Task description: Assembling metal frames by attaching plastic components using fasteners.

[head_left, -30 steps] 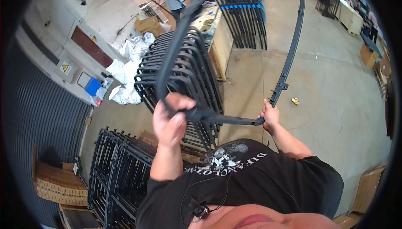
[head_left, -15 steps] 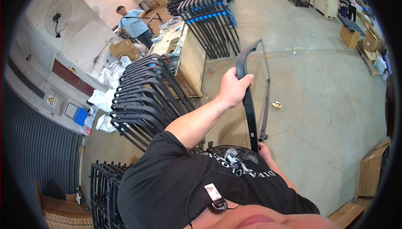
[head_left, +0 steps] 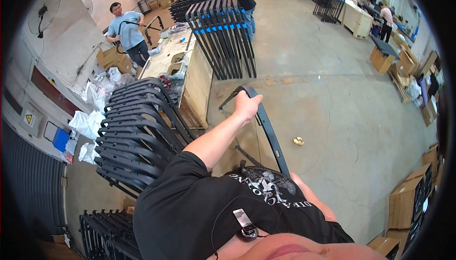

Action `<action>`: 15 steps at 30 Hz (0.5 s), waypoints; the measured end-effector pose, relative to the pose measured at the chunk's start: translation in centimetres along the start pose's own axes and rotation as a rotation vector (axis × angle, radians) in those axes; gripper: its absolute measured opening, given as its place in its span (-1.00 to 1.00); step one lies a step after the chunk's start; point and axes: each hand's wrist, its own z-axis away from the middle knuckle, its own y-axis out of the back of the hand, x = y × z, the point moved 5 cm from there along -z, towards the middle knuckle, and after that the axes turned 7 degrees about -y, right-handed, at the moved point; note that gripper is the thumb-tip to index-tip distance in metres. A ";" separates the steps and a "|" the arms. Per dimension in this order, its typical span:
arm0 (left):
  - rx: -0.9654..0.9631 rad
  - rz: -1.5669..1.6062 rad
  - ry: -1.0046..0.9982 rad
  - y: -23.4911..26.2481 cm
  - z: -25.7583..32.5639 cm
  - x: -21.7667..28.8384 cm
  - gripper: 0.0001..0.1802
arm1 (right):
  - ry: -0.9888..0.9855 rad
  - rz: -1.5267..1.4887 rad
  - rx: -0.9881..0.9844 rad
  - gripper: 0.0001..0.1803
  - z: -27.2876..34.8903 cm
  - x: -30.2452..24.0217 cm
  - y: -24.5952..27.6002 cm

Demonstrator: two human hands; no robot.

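Observation:
A black metal tube frame [head_left: 270, 136], bent at its far corner, is held up in front of my body. My left hand [head_left: 248, 105] is closed round it just below the bend, arm stretched forward. The frame's near end runs down to my right hand [head_left: 294, 180] beside the front of my black shirt. That hand is closed at this end, though the shirt hides most of its fingers. The frame's other leg shows only in part, below my left forearm. Left of that arm stands a dense row of similar black frames [head_left: 137, 127].
Beyond the row is a wooden worktable [head_left: 199, 84] with small parts, and more frames with blue bands [head_left: 223, 41]. A person in light blue [head_left: 128, 29] holds a frame; one in black [head_left: 244, 1] stands farther back. Cardboard boxes [head_left: 406, 198] line the right. Crumpled yellowish scrap [head_left: 298, 141] lies on the floor.
The held frame has swung left with my left hand, its bent end now near the worktable corner. The row of frames and worktable sit farther left in view, as my head turned right.

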 end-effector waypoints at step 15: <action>0.444 -0.288 -0.008 18.5 -37.8 -7.7 -0.63 | -0.173 0.126 -0.407 -0.09 -17.6 -32.6 -16.3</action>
